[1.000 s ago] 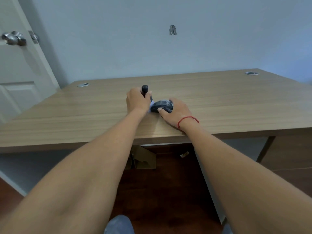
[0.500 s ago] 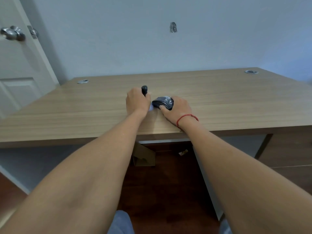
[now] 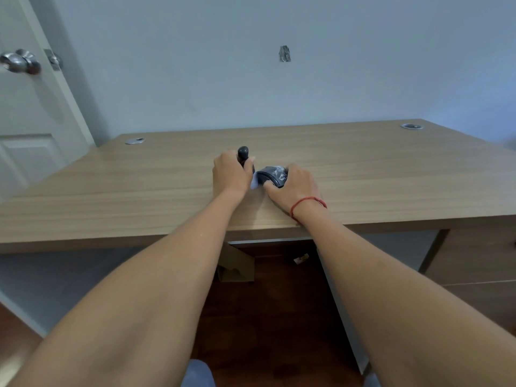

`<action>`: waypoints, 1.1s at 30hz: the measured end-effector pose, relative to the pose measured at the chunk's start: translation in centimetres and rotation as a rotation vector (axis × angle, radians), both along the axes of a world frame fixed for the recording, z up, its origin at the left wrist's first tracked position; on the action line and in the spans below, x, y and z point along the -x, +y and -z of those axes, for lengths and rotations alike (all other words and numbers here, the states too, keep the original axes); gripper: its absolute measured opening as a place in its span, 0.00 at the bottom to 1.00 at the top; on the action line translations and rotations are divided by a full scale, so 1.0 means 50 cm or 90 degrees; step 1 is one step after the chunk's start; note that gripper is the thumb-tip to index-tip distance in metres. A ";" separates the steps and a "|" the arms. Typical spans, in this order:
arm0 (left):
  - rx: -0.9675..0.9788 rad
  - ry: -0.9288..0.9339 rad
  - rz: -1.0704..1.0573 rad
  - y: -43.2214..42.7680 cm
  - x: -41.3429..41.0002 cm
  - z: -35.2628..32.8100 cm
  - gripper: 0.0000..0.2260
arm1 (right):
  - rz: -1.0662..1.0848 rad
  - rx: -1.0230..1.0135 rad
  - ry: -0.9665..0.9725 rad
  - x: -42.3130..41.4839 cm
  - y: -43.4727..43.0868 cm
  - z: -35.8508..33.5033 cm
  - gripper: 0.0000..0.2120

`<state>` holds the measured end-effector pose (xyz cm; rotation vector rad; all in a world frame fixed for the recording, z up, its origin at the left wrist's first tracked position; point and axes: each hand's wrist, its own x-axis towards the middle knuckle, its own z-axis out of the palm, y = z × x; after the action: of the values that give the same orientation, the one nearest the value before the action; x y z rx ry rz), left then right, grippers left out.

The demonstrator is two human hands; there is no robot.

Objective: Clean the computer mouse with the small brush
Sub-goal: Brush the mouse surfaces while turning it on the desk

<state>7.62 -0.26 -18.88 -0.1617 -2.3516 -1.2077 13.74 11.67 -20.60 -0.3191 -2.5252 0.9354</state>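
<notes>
Change since 1 s ago: the computer mouse [image 3: 273,175] has tipped further up on its side, its printed underside now turned toward the camera, where before it lay flatter; both hands stay in nearly the same spot on the desk.

Item 1 — left hand [image 3: 229,174]: fist wrapped around the small brush [image 3: 243,156]. The dark rounded handle end stands up out of the top of the fist; the pale bristle end shows below the hand, touching the mouse's left edge.

Item 2 — right hand [image 3: 293,186]: clamped on the mouse from the right, thumb along its near edge, fingers over the far side. A red string bracelet [image 3: 306,203] circles the wrist.

Item 3 — mouse: dark grey, tilted, held between the 2 hands near the middle of the desk, close to its near edge.

Item 4 — wooden desk [image 3: 391,174]: light grain top, with 2 round cable grommets at the far corners — left grommet [image 3: 135,140], right grommet [image 3: 411,126].

Item 5 — white door [image 3: 30,113]: far left, with a metal knob [image 3: 19,62].
</notes>
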 end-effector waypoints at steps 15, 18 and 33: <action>-0.142 -0.051 -0.067 0.010 0.007 0.020 0.15 | 0.025 0.136 0.006 0.025 0.009 0.003 0.21; -0.211 -0.083 -0.022 0.009 -0.002 0.017 0.12 | 0.021 0.126 -0.006 0.026 0.011 0.006 0.20; -0.385 -0.182 0.083 0.015 -0.012 0.007 0.09 | 0.084 0.041 -0.036 0.039 0.015 0.003 0.23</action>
<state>8.23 0.51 -19.22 0.0701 -2.1024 -2.0588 11.81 12.44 -20.72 -0.5319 -2.4935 0.9699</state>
